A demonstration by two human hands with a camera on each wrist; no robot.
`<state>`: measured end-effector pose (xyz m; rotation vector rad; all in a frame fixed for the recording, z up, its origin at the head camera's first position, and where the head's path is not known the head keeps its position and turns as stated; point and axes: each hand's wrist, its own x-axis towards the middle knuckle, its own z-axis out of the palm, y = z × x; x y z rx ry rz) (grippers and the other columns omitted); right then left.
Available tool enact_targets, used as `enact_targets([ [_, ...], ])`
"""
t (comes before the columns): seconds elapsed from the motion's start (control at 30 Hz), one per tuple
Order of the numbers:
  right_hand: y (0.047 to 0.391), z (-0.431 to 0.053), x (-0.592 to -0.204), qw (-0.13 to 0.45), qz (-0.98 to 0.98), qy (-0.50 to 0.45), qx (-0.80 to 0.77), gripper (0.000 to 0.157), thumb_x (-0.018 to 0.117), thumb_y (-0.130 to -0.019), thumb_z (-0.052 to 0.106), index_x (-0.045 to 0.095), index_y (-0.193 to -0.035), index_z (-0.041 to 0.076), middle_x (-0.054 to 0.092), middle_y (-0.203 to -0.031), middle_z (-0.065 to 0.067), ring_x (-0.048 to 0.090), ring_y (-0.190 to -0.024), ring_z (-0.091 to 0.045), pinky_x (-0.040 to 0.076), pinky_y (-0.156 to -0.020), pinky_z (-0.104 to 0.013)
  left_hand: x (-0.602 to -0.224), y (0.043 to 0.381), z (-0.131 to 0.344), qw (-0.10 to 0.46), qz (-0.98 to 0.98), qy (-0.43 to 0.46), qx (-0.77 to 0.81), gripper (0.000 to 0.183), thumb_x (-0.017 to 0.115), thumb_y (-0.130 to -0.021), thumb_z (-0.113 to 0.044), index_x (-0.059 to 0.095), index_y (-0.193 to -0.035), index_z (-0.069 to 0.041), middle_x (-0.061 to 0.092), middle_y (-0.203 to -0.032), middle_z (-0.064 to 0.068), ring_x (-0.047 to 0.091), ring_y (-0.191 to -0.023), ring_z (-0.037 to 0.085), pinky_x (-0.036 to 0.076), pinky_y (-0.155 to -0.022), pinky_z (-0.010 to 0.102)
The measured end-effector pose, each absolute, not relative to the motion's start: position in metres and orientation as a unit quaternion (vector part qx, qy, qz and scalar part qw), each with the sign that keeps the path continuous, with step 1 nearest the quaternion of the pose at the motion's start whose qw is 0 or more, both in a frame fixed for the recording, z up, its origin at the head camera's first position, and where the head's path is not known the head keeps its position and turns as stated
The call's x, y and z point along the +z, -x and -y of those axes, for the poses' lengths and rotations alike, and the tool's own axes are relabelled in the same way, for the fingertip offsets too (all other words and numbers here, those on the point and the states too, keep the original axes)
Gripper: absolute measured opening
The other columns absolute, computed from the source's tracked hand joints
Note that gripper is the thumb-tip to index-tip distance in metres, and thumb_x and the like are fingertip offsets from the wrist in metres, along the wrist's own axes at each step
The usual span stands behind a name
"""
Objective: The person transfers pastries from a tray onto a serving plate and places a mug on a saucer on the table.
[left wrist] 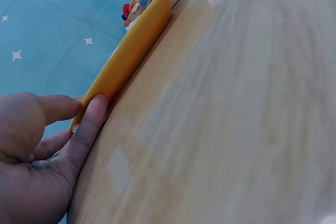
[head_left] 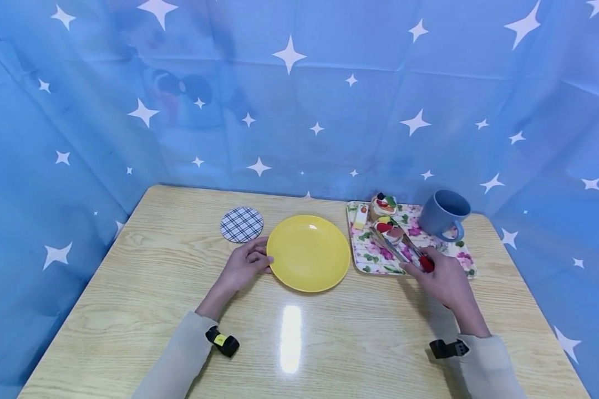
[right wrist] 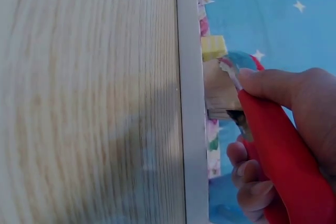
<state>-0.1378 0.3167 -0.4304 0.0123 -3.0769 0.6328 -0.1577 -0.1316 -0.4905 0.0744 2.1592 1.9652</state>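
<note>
My left hand [head_left: 247,261] pinches the left rim of a round yellow plate [head_left: 309,254], thumb on one side and fingers on the other in the left wrist view. In my right hand [head_left: 441,277] is a pair of tongs [right wrist: 278,156] with red handles and metal ends. The tong ends straddle a fruit-topped tart [head_left: 390,231] at the front of a floral tray [head_left: 371,257]. Behind that tart stands another fruit-topped tart [head_left: 383,205], with a small slice of cake [head_left: 360,216] to its left.
A blue-grey mug [head_left: 444,213] stands on the tray's back right, its handle toward the front. Left of the plate lies a round checked coaster [head_left: 242,224]. A blue star-patterned curtain [head_left: 289,111] hangs behind the wooden table [head_left: 359,338].
</note>
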Motion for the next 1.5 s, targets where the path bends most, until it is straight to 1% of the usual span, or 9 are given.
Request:
enact_targets([
  [0.17, 0.133, -0.319, -0.431, 0.001, 0.98, -0.001, 0.199, 0.066, 0.066, -0.095, 0.058, 0.062, -0.126, 0.0, 0.059, -0.084, -0.012, 0.05, -0.072, -0.023, 0.035, -0.052, -0.028, -0.491, 0.158, 0.13, 0.118, -0.736, -0.027, 0.666, 0.057, 0.069, -0.096, -0.004, 0.05, -0.15, -0.011, 0.06, -0.117, 0.017, 0.063, -0.088, 0.013, 0.065, -0.078, 0.029],
  [0.4, 0.132, -0.315, -0.425, 0.02, 0.98, -0.014, 0.199, 0.068, 0.065, -0.095, 0.058, 0.062, -0.129, 0.0, 0.058, -0.081, -0.011, 0.049, -0.071, -0.023, 0.034, -0.051, -0.027, -0.491, 0.158, 0.132, 0.116, -0.736, -0.032, 0.667, 0.056, 0.068, -0.097, -0.004, 0.05, -0.15, -0.011, 0.059, -0.119, 0.018, 0.063, -0.09, 0.014, 0.065, -0.079, 0.03],
  [0.8, 0.131, -0.306, -0.423, 0.055, 0.976, -0.035, 0.207, 0.057, 0.069, -0.095, 0.051, 0.066, -0.123, 0.001, 0.056, -0.075, -0.008, 0.046, -0.066, -0.02, 0.033, -0.049, -0.026, -0.494, 0.161, 0.132, 0.114, -0.732, -0.031, 0.67, 0.056, 0.068, -0.097, -0.004, 0.05, -0.15, -0.013, 0.059, -0.12, 0.018, 0.063, -0.091, 0.015, 0.065, -0.079, 0.03],
  [0.93, 0.13, -0.302, -0.419, 0.054, 0.975, -0.035, 0.212, 0.057, 0.068, -0.096, 0.052, 0.066, -0.121, 0.002, 0.054, -0.072, -0.007, 0.045, -0.063, -0.02, 0.033, -0.049, -0.026, -0.494, 0.16, 0.132, 0.113, -0.736, -0.028, 0.667, 0.056, 0.068, -0.097, -0.005, 0.051, -0.149, -0.013, 0.059, -0.119, 0.018, 0.062, -0.09, 0.014, 0.065, -0.078, 0.029],
  [1.2, 0.132, -0.291, -0.415, 0.041, 0.973, -0.039, 0.223, 0.063, 0.068, -0.096, 0.052, 0.063, -0.131, 0.001, 0.057, -0.077, -0.009, 0.047, -0.066, -0.02, 0.033, -0.05, -0.026, -0.495, 0.159, 0.132, 0.109, -0.737, -0.031, 0.666, 0.055, 0.068, -0.098, -0.005, 0.05, -0.15, -0.012, 0.058, -0.118, 0.017, 0.061, -0.089, 0.013, 0.065, -0.078, 0.029],
  [1.33, 0.133, -0.285, -0.414, 0.041, 0.972, -0.042, 0.226, 0.06, 0.069, -0.095, 0.052, 0.064, -0.129, 0.002, 0.055, -0.074, -0.008, 0.046, -0.064, -0.02, 0.033, -0.05, -0.026, -0.495, 0.159, 0.132, 0.111, -0.737, -0.029, 0.666, 0.055, 0.068, -0.097, -0.005, 0.051, -0.149, -0.012, 0.058, -0.118, 0.017, 0.062, -0.089, 0.014, 0.065, -0.078, 0.029],
  [1.43, 0.133, -0.28, -0.414, 0.046, 0.971, -0.047, 0.228, 0.06, 0.071, -0.094, 0.05, 0.065, -0.128, 0.001, 0.056, -0.075, -0.008, 0.046, -0.065, -0.02, 0.034, -0.05, -0.026, -0.494, 0.159, 0.132, 0.113, -0.737, -0.03, 0.666, 0.055, 0.068, -0.097, -0.005, 0.051, -0.149, -0.013, 0.058, -0.118, 0.016, 0.062, -0.089, 0.014, 0.065, -0.078, 0.029],
  [1.5, 0.134, -0.277, -0.413, 0.045, 0.972, -0.047, 0.227, 0.061, 0.071, -0.094, 0.05, 0.064, -0.13, 0.001, 0.057, -0.077, -0.009, 0.047, -0.067, -0.021, 0.034, -0.051, -0.026, -0.493, 0.159, 0.132, 0.113, -0.735, -0.03, 0.668, 0.055, 0.068, -0.097, -0.005, 0.051, -0.149, -0.013, 0.058, -0.117, 0.016, 0.061, -0.089, 0.013, 0.066, -0.078, 0.03],
])
